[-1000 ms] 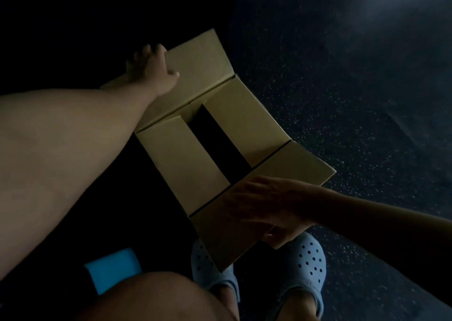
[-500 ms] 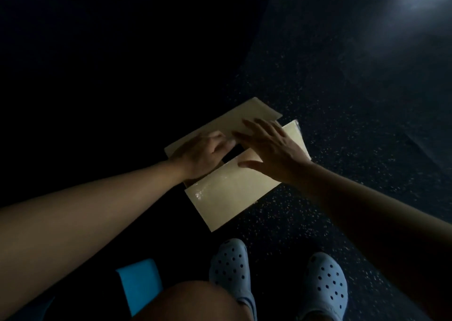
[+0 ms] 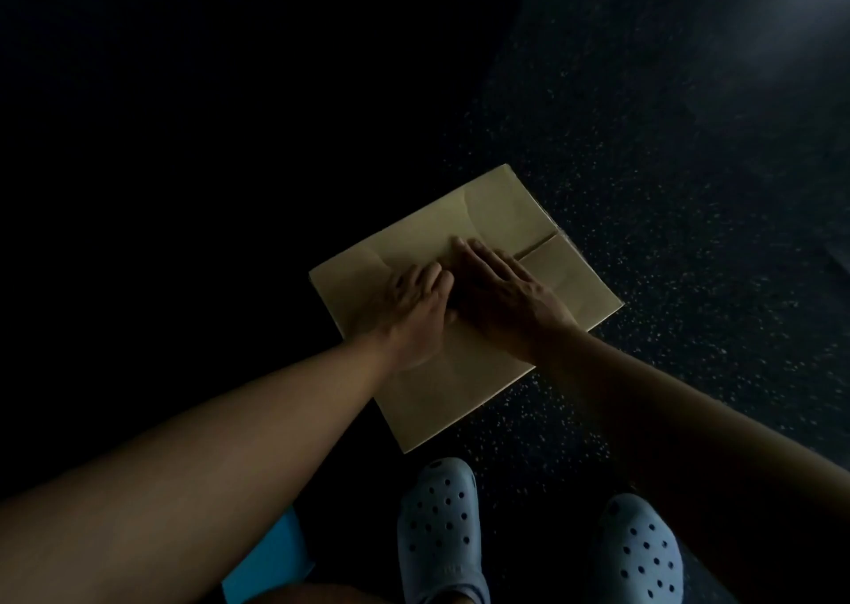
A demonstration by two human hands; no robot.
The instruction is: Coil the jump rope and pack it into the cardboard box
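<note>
Plainly, the cardboard box (image 3: 464, 309) is seen on the dark speckled floor (image 3: 644, 281), flaps folded shut, just ahead of two blue clogs (image 3: 439, 527). No jump rope is visible; presumably it is inside. Risk: flaps could spring up once pressure is lifted, since no tape is seen; uneven pressing could buckle the centre seam. Grip: left hand (image 3: 409, 311) and right hand (image 3: 501, 293) are laid flat, fingers extended, palms pressed on the top flaps. Nothing is grasped.
</note>
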